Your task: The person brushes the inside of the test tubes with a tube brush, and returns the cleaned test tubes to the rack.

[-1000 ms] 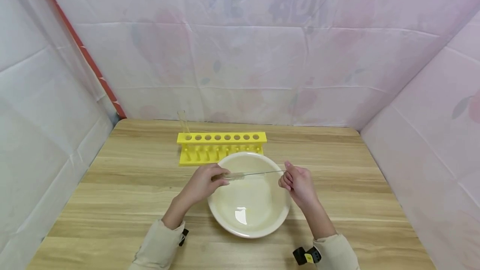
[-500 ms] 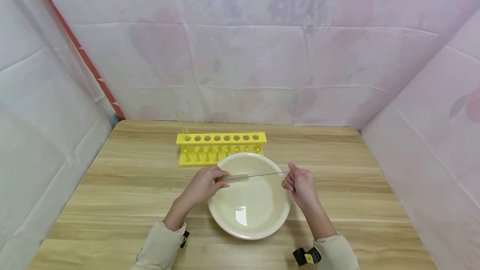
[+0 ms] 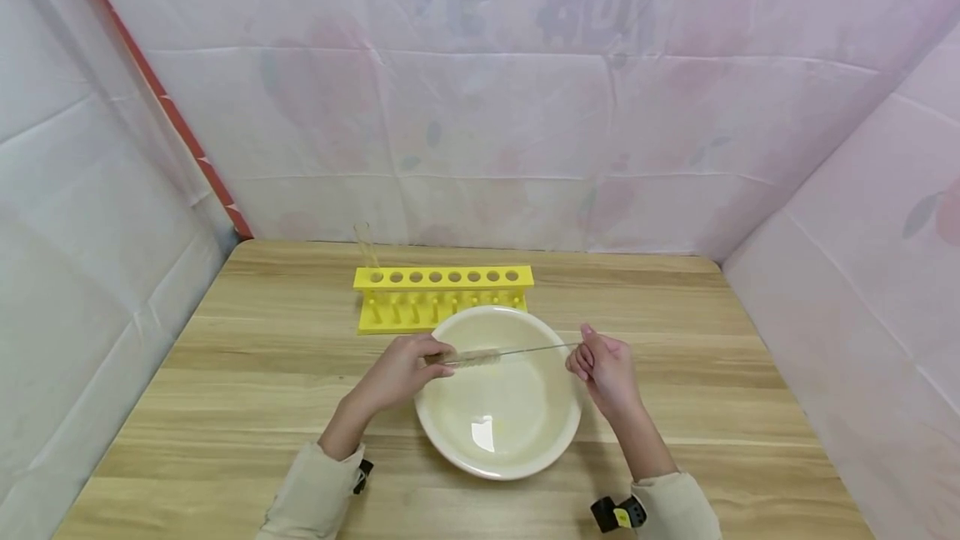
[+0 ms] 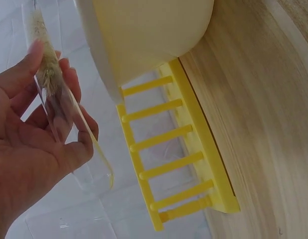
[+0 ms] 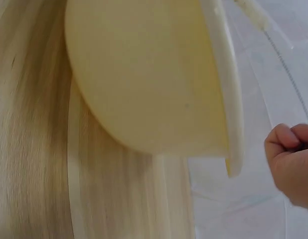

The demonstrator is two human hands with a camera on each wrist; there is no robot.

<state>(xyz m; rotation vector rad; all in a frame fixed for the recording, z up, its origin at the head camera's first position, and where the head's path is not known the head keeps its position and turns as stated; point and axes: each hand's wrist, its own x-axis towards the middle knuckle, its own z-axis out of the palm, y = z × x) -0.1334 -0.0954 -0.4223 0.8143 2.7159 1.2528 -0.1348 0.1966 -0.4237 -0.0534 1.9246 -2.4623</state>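
In the head view my left hand point(image 3: 400, 372) holds a clear glass test tube point(image 4: 57, 107) almost level above a cream basin point(image 3: 495, 472). The pale bristles of a test tube brush point(image 4: 48, 72) lie inside the tube, seen through the glass between thumb and fingers. From the tube's mouth the thin wire handle point(image 3: 536, 348) runs right to my right hand point(image 3: 607, 372), whose curled fingers grip its end. The right wrist view catches only part of this hand, along with the wire and some bristles. Water seems to lie in the basin.
Behind the basin stands a yellow test tube rack point(image 3: 442, 277), partly hidden by the basin's rim. Another clear test tube point(image 3: 366, 247) leans in its leftmost hole. The wooden table point(image 3: 247, 373) is bordered by pale printed cloth point(image 3: 480, 123) at the back and both sides.
My right hand has shifted slightly to the right with the wire handle. The bristles have slid a little the same way along the tube. My left hand has hardly moved.
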